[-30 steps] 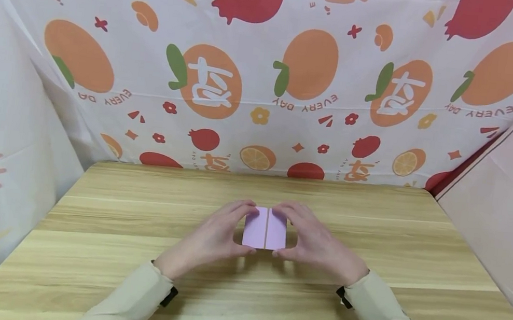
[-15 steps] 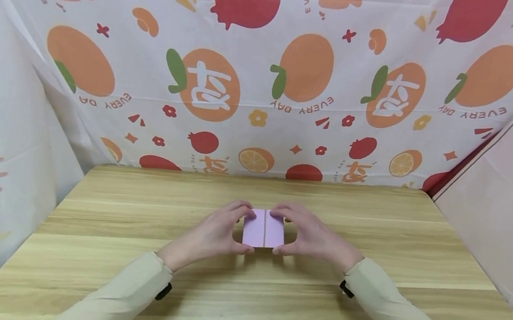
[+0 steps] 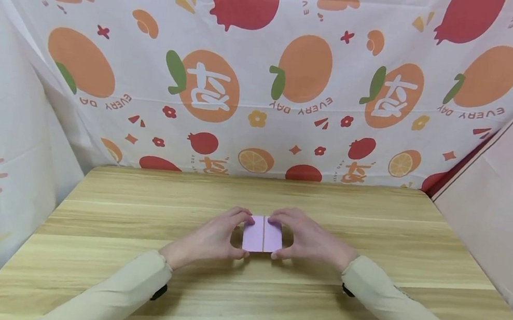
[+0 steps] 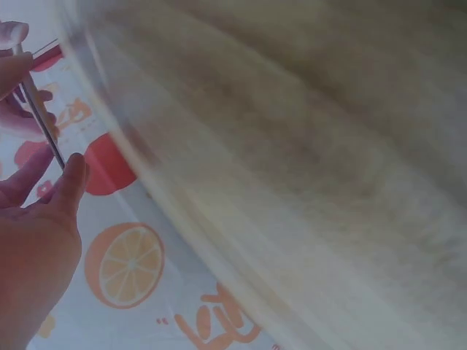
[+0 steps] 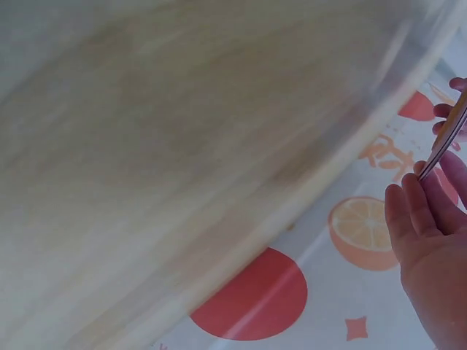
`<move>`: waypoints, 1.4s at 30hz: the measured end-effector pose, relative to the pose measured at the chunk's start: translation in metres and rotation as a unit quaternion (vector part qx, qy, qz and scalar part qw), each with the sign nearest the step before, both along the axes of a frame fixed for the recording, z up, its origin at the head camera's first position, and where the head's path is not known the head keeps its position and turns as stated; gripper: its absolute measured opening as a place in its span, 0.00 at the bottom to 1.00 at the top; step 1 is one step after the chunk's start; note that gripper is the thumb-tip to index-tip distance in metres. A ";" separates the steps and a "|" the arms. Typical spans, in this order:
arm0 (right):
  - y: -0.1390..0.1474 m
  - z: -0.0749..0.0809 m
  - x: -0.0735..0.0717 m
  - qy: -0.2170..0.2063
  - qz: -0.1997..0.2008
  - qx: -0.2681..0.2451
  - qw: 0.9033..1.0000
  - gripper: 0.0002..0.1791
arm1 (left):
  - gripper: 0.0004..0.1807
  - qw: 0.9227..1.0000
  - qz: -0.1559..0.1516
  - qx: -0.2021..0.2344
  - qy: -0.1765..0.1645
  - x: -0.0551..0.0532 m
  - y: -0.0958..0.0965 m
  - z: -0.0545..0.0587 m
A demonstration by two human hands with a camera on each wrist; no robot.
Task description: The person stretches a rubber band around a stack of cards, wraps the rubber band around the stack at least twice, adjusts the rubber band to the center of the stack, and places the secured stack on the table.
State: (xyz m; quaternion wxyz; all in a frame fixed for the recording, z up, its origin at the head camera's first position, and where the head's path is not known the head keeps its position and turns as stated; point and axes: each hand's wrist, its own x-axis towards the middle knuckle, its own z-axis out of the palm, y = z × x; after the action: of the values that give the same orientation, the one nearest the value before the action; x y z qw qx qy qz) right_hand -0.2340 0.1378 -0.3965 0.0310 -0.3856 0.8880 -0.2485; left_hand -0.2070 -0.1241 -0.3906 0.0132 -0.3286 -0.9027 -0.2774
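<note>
A small flat lilac square [image 3: 254, 235] with a thin tan line down its middle is held between both hands, over the middle of the table. My left hand [image 3: 212, 238] grips its left side, thumb at the near edge and fingers at the far edge. On the other side my right hand [image 3: 311, 240] grips it the same way. Seen edge-on in the left wrist view, the square [image 4: 40, 109] is a thin plate. The right wrist view shows its edge [image 5: 446, 138] between the fingers, with a brownish face. What kind of thing it is, I cannot tell.
The wood-grain table [image 3: 138, 210] spreads around the hands. Behind it hangs a white cloth [image 3: 256, 76] printed with fruit. Pale cloth walls [image 3: 4, 102] flank the table at the left and right.
Both hands have come slightly toward the person and lower in view, with the lilac square between them. The grip looks the same. The head view has tilted a little.
</note>
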 end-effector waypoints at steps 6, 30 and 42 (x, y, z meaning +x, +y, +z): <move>-0.002 -0.007 -0.004 -0.013 -0.007 0.023 1.000 0.43 | 0.32 1.000 0.007 -0.002 -0.022 -0.001 0.000 -0.004; -0.006 -0.013 -0.013 -0.045 0.023 0.064 0.997 0.40 | 0.30 0.998 -0.007 -0.055 -0.033 -0.018 -0.009 -0.022; -0.003 -0.013 -0.010 -0.057 0.020 0.070 0.996 0.38 | 0.28 0.996 -0.005 -0.061 -0.066 -0.019 -0.012 -0.022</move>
State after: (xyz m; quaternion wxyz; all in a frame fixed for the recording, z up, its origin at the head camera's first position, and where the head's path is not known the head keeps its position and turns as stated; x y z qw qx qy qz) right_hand -0.2437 0.1345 -0.4093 0.1134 -0.3857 0.8921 -0.2064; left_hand -0.2261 -0.1366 -0.4124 -0.0677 -0.3145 -0.9151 -0.2433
